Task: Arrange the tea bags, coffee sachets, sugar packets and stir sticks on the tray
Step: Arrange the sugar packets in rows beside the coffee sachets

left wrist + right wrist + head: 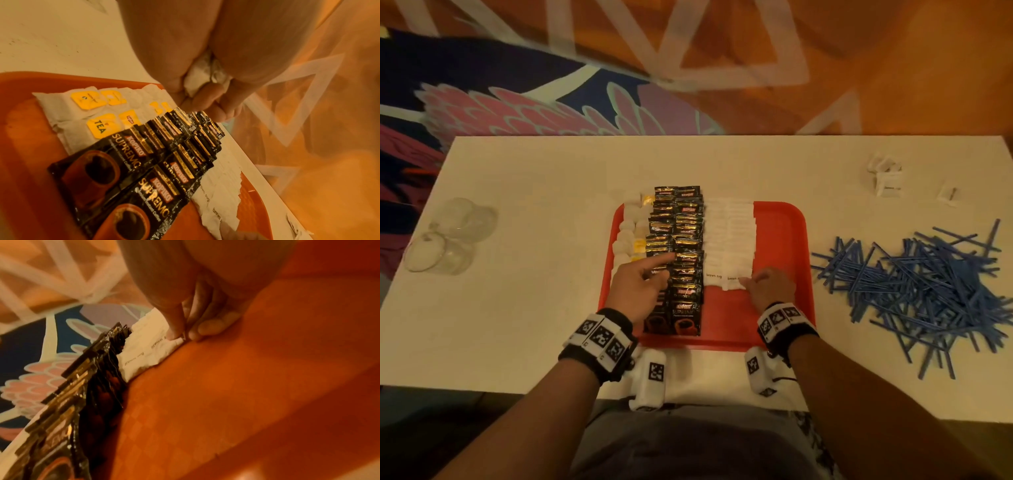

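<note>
A red tray holds rows of tea bags with yellow tags at its left, black coffee sachets in the middle and white sugar packets to their right. My left hand hovers over the coffee sachets with the index finger stretched out. Its other fingers curl round a few white packets; their kind I cannot tell. My right hand pinches the near right corner of the nearest sugar packet on the tray. Blue stir sticks lie heaped on the table, right of the tray.
A few loose white packets lie at the back right of the white table. Clear plastic cups lie on their sides at the left. The tray's right third is bare red. A patterned carpet lies beyond the far table edge.
</note>
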Demonstrator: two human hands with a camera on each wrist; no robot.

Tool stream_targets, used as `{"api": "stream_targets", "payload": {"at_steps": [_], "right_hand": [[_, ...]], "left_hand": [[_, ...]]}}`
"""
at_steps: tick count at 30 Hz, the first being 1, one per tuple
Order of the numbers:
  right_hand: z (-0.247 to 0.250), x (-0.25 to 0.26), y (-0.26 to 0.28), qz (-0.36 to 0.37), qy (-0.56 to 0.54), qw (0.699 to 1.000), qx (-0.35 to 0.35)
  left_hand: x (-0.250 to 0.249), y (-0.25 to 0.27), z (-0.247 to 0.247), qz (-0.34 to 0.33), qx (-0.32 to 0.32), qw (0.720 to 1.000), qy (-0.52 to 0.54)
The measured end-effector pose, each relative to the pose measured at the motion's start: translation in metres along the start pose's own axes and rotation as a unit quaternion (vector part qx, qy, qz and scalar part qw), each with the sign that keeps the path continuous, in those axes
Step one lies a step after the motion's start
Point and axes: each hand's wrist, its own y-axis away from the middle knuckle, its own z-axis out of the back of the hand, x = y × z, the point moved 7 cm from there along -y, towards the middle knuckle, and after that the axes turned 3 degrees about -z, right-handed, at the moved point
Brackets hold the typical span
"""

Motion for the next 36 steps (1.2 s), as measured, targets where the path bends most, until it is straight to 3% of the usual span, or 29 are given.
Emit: {"api": "stream_targets", "payload": {"at_steps": [5, 10, 12, 29, 32, 36], "right_hand": [[0.006, 0.001, 0.004, 0.019, -0.013, 0.999, -0.031], [-0.007, 0.027, 0.018, 0.212, 0.041, 0.976, -0.030], [-0.017, 0.034, 0.021, 0.253, 0.073, 0.964, -0.015], [-0.013, 0.028, 0.023, 0.213, 0.128, 0.968, -0.045], [-0.002, 0.031, 0.030, 0.202, 0.109, 0.971, -0.063], [0.019, 0.048, 0.049, 0.220, -0.009, 0.974, -0.061]], "left_hand": [[0.000, 0.003, 0.006, 0.002, -0.016, 1.000, 0.014], [0.008, 0.002, 0.010, 0.021, -0.039, 0.999, 0.025], [0.011, 0.002, 0.010, 0.028, -0.039, 0.998, 0.030], [0.018, 0.021, 0.014, 0.048, -0.056, 0.997, 0.014], [0.017, 0.025, 0.011, 0.075, -0.053, 0.995, 0.049], [0.009, 0.025, -0.007, 0.131, -0.030, 0.968, 0.212]]}}
